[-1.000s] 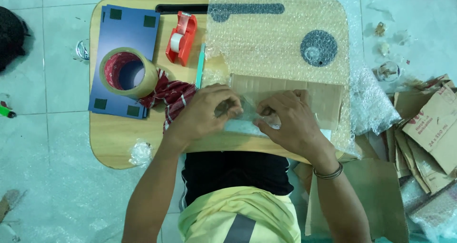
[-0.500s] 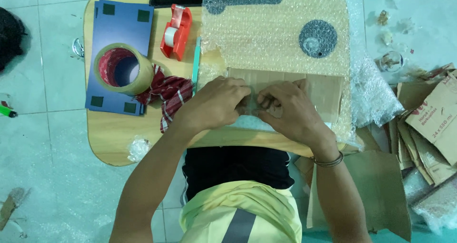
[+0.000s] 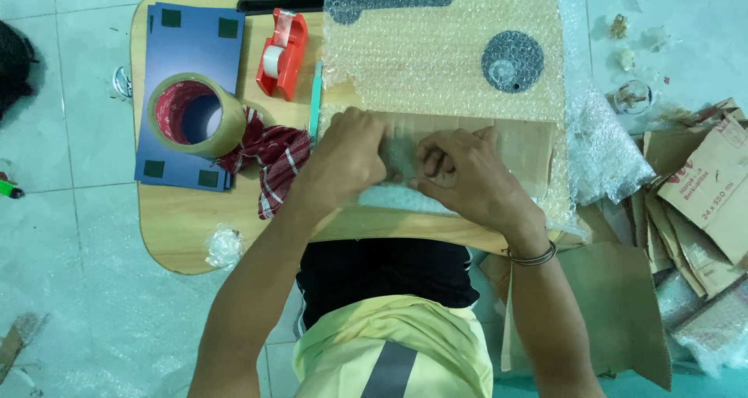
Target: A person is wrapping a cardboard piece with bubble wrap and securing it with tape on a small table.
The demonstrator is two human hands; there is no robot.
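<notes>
My left hand (image 3: pixel 347 156) and my right hand (image 3: pixel 460 172) press together on a small bundle wrapped in bubble wrap (image 3: pixel 401 195) at the near edge of a low wooden table (image 3: pixel 179 226). Both hands have their fingers curled onto the bundle; what is inside is hidden. Under the bundle lies a flat piece of brown cardboard (image 3: pixel 522 145). A large sheet of bubble wrap (image 3: pixel 444 55) covers the far right part of the table.
A big roll of brown tape (image 3: pixel 187 116) sits on a blue folder (image 3: pixel 187 47). A red tape dispenser (image 3: pixel 284 51), a teal cutter (image 3: pixel 315 102) and a red checked cloth (image 3: pixel 269 160) lie left of my hands. Cardboard scraps (image 3: pixel 701 187) pile up on the tiled floor to the right.
My hands have drawn closer together on the wrapped bundle and shifted slightly toward the table's far side. The other things on the table have stayed put.
</notes>
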